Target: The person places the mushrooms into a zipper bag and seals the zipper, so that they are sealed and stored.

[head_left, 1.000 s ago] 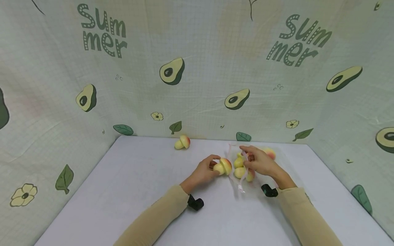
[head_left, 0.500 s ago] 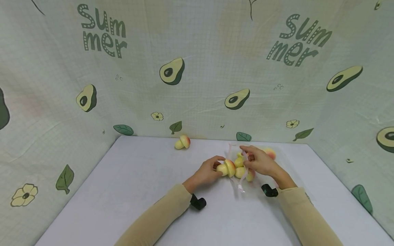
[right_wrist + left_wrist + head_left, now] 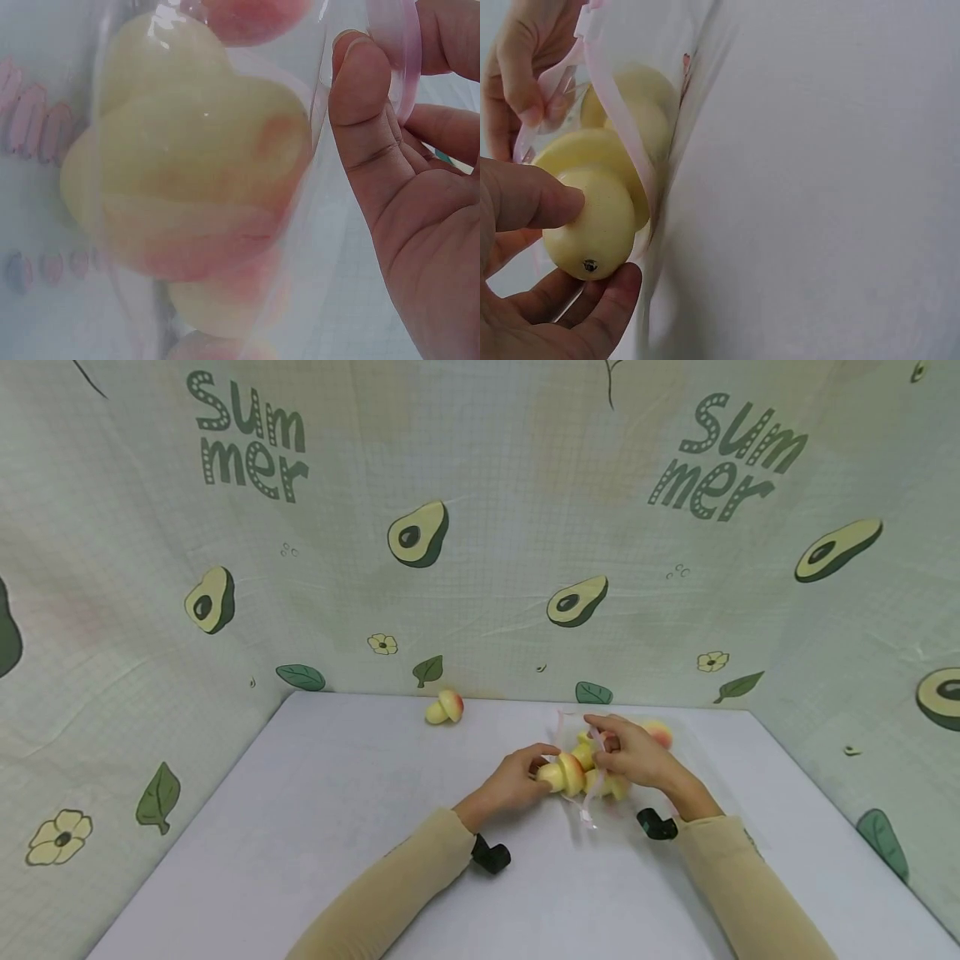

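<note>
My left hand (image 3: pixel 513 782) grips a yellow toy mushroom (image 3: pixel 572 774) by its stem, cap turned to the right. In the left wrist view, thumb and fingers lie on opposite sides of the mushroom's stem (image 3: pixel 592 232), and its cap is inside the pink-edged mouth of a clear plastic bag (image 3: pixel 613 90). My right hand (image 3: pixel 637 756) pinches the bag's pink rim, holding the mouth apart. Several similar mushrooms lie within the bag; through its film in the right wrist view shows a yellow mushroom with a reddish patch (image 3: pixel 202 165). The right hand partly hides the bag's contents in the head view.
Another yellow-and-red mushroom (image 3: pixel 445 707) lies at the back of the white table (image 3: pixel 337 793), left of the bag. A printed cloth (image 3: pixel 495 543) hangs behind the table and along its sides. Black wrist devices (image 3: pixel 491 856) sit under both forearms.
My left hand has moved right with its mushroom, carrying the cap into the bag's mouth. One mushroom in the bag has shifted. The right hand stays in place on the rim.
</note>
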`<state>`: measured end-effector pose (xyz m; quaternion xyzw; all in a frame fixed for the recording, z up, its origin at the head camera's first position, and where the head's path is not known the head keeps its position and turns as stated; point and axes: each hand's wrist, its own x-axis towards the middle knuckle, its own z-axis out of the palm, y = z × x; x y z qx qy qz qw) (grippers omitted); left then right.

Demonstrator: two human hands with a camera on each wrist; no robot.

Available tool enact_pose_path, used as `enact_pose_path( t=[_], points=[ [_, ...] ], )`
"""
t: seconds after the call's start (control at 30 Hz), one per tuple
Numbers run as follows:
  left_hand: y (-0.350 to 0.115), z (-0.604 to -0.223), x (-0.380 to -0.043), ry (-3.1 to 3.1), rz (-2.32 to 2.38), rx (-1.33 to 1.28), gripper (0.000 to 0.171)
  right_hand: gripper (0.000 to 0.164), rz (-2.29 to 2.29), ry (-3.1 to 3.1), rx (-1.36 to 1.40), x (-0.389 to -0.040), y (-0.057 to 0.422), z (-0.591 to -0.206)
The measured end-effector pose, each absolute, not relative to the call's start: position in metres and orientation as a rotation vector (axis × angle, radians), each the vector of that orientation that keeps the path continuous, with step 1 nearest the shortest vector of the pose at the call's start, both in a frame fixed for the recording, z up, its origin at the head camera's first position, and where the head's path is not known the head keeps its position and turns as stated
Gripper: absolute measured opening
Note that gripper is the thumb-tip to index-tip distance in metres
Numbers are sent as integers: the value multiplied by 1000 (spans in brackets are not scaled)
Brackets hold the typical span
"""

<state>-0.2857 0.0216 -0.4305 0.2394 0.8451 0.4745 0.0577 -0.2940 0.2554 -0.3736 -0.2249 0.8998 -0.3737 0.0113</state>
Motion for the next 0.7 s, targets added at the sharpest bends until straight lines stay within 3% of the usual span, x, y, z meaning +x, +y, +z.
enact_pose_path(
  t=[0.7],
  points=[
    [42, -429, -283, 2548, 1399, 759, 52, 63, -1163, 2822, -714, -293, 255, -373]
  ],
)
